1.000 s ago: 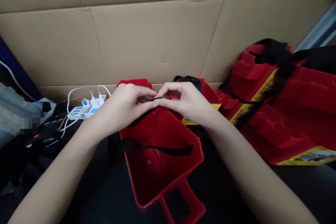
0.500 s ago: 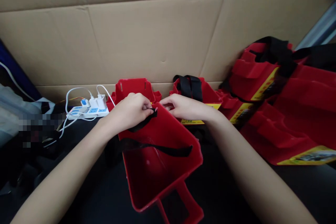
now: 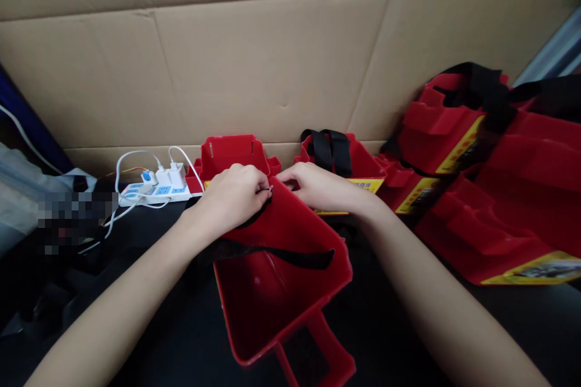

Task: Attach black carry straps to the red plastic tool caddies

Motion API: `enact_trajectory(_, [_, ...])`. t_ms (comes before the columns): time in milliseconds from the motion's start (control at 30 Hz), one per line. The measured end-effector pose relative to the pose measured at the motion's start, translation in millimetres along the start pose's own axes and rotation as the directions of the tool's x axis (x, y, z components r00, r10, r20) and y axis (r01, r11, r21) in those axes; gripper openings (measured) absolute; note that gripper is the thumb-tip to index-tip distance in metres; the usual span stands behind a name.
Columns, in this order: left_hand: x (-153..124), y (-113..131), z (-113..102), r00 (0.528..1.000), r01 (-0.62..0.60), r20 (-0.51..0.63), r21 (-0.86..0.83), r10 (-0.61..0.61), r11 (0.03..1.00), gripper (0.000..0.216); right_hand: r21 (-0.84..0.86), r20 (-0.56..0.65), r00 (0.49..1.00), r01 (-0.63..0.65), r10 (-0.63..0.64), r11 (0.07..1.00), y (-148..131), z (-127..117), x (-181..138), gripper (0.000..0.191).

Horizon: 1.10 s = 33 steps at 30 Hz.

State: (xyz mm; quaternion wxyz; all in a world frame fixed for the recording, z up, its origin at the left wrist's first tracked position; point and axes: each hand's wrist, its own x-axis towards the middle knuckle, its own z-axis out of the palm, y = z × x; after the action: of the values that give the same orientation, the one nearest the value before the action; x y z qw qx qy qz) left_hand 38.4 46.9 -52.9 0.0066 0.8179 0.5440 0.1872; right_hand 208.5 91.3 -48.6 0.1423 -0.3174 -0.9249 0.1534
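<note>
A red plastic holder (image 3: 281,296) lies open side up on the dark table in front of me. A black strap (image 3: 290,257) crosses its opening. My left hand (image 3: 233,196) is closed, pinching the strap's end at the holder's far rim. My right hand (image 3: 318,187) is closed too, its fingertips meeting the left hand's at that rim; what it holds is hidden.
More red holders with yellow labels and black straps (image 3: 329,151) lie behind and in a pile at the right (image 3: 490,193). A white power strip (image 3: 157,190) with plugged cables sits at the left. A cardboard wall (image 3: 272,66) closes the back.
Both hands have come down from above the holder to its far rim, bringing the strap's end with them. The holder has hardly moved.
</note>
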Motion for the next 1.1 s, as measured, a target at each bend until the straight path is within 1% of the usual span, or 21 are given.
enact_trajectory(100, [0,-2,-4,0.999,-0.035,-0.02,-0.059,0.034,0.998,0.021,-0.14,-0.019,0.998,-0.068,0.066,0.988,1,-4,-3,0.016])
enact_trajectory(167, [-2,-6,-11,0.996,-0.06,-0.078,-0.088,0.053,0.994,0.023,-0.301,-0.081,0.974,-0.228,0.213,0.926,4,-11,-9,0.014])
enact_trajectory(233, [-3,-11,-19,0.992,-0.055,-0.119,-0.076,0.046,0.996,0.026,-0.453,-0.18,0.897,-0.44,0.404,0.776,9,-20,-17,0.015])
enact_trajectory(267, [-4,-13,-23,0.994,-0.045,-0.102,-0.071,0.038,0.996,0.027,-0.5,-0.231,0.852,-0.518,0.469,0.694,11,-23,-20,0.018])
enact_trajectory(300, [-5,-15,-26,0.998,-0.034,-0.06,-0.073,0.03,0.997,0.028,-0.526,-0.272,0.827,-0.556,0.492,0.644,13,-25,-23,0.022])
enact_trajectory(333, [-5,-17,-29,1.0,-0.024,-0.002,-0.08,0.024,0.996,0.029,-0.53,-0.288,0.835,-0.546,0.468,0.649,13,-26,-24,0.027])
enact_trajectory(367, [-6,-18,-31,0.998,-0.018,0.051,-0.086,0.023,0.996,0.03,-0.516,-0.267,0.88,-0.475,0.394,0.713,13,-25,-23,0.032])
enact_trajectory(433, [-6,-19,-33,0.995,-0.015,0.1,-0.091,0.024,0.996,0.03,-0.421,-0.136,0.982,-0.174,0.128,0.89,10,-19,-18,0.039])
enact_trajectory(500, [-6,-18,-32,0.995,-0.023,0.097,-0.092,0.032,0.995,0.028,-0.268,-0.012,0.994,0.099,-0.106,0.958,6,-11,-9,0.032])
enact_trajectory(533, [-6,-18,-32,0.995,-0.03,0.097,-0.09,0.039,0.996,0.026,-0.229,0.017,0.988,0.155,-0.155,0.961,6,-9,-6,0.028])
enact_trajectory(567, [-6,-17,-31,0.993,-0.039,0.106,-0.084,0.048,0.996,0.023,-0.237,0.023,0.988,0.155,-0.154,0.959,7,-9,-4,0.024])
enact_trajectory(600, [-6,-18,-30,0.991,-0.051,0.123,-0.073,0.06,0.996,0.02,-0.287,0.01,0.994,0.108,-0.109,0.952,10,-12,-6,0.02])
enact_trajectory(667, [-6,-19,-29,0.98,-0.081,0.176,-0.042,0.088,0.996,0.016,-0.452,-0.049,0.996,-0.094,0.08,0.887,21,-25,-15,0.015])
enact_trajectory(733, [-6,-20,-29,0.968,-0.108,0.23,-0.005,0.106,0.994,0.018,-0.582,-0.135,0.947,-0.315,0.292,0.75,33,-41,-30,0.013])
enact_trajectory(800, [-7,-21,-29,0.962,-0.111,0.254,0.02,0.102,0.994,0.022,-0.622,-0.2,0.907,-0.409,0.37,0.667,38,-52,-42,0.018])
enact_trajectory(833, [-7,-21,-28,0.962,-0.107,0.256,0.027,0.097,0.994,0.024,-0.618,-0.208,0.919,-0.389,0.336,0.683,37,-53,-43,0.026])
enact_trajectory(867, [-7,-21,-28,0.963,-0.103,0.252,0.032,0.092,0.994,0.024,-0.6,-0.193,0.947,-0.32,0.255,0.734,34,-50,-42,0.035])
enact_trajectory(933, [-6,-20,-27,0.967,-0.093,0.242,0.04,0.081,0.995,0.023,-0.52,-0.12,0.992,-0.088,0.03,0.85,22,-35,-30,0.045])
enact_trajectory(967, [-6,-20,-26,0.968,-0.089,0.241,0.044,0.076,0.995,0.023,-0.467,-0.079,0.994,0.032,-0.078,0.884,17,-26,-23,0.042])
enact_trajectory(1033, [-6,-19,-25,0.971,-0.083,0.229,0.05,0.07,0.995,0.023,-0.415,-0.022,0.98,0.173,-0.2,0.893,10,-13,-9,0.027])
enact_trajectory(1100, [-6,-20,-24,0.973,-0.09,0.216,0.05,0.077,0.995,0.021,-0.486,-0.026,0.98,0.159,-0.196,0.859,13,-12,-5,0.02])
